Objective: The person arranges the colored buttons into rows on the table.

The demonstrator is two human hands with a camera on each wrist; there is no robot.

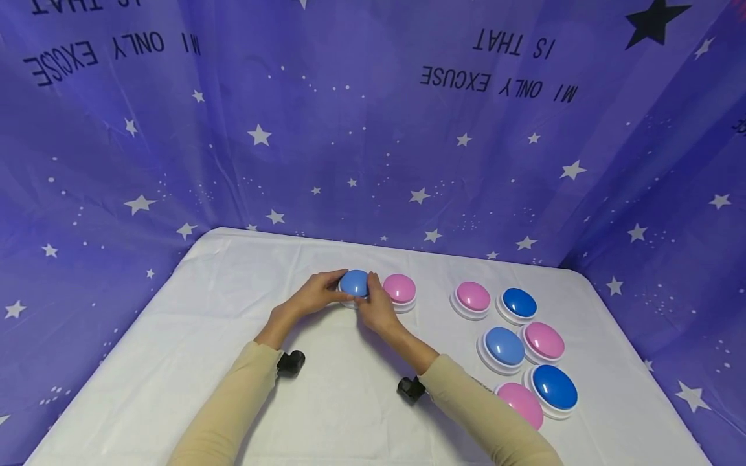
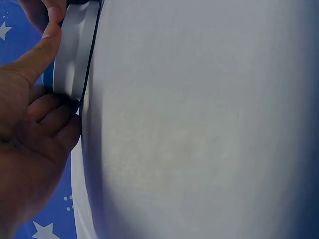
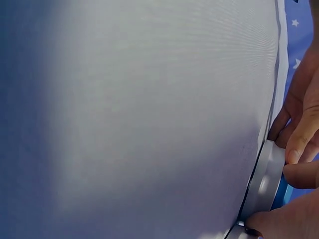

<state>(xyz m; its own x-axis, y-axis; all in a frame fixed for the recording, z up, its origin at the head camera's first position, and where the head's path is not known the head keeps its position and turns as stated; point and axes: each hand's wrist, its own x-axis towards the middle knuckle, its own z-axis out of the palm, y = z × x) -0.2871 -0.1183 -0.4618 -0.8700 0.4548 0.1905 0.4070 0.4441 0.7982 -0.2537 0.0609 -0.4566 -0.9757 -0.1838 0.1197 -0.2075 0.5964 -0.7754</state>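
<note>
Both hands hold a light-blue domed push button (image 1: 353, 283) with a white round base (image 2: 75, 50), low on the white tablecloth toward the back of the table. My left hand (image 1: 315, 293) grips it from the left, thumb along the near side and fingers round the far side. From the right, my right hand (image 1: 377, 307) holds the same button, its fingertips close to the left thumb. Just right of that hand stands a pink domed button (image 1: 399, 288) on its own white base, partly covered by the hand in the head view.
More buttons stand on the right: a pink one (image 1: 473, 296), a dark-blue one (image 1: 520, 303), a light-blue one (image 1: 504, 346), another pink one (image 1: 544, 340) and another dark-blue one (image 1: 555, 387). The right sleeve partly covers a nearer pink button (image 1: 521, 404). A purple star-printed curtain (image 1: 373, 142) surrounds the table.
</note>
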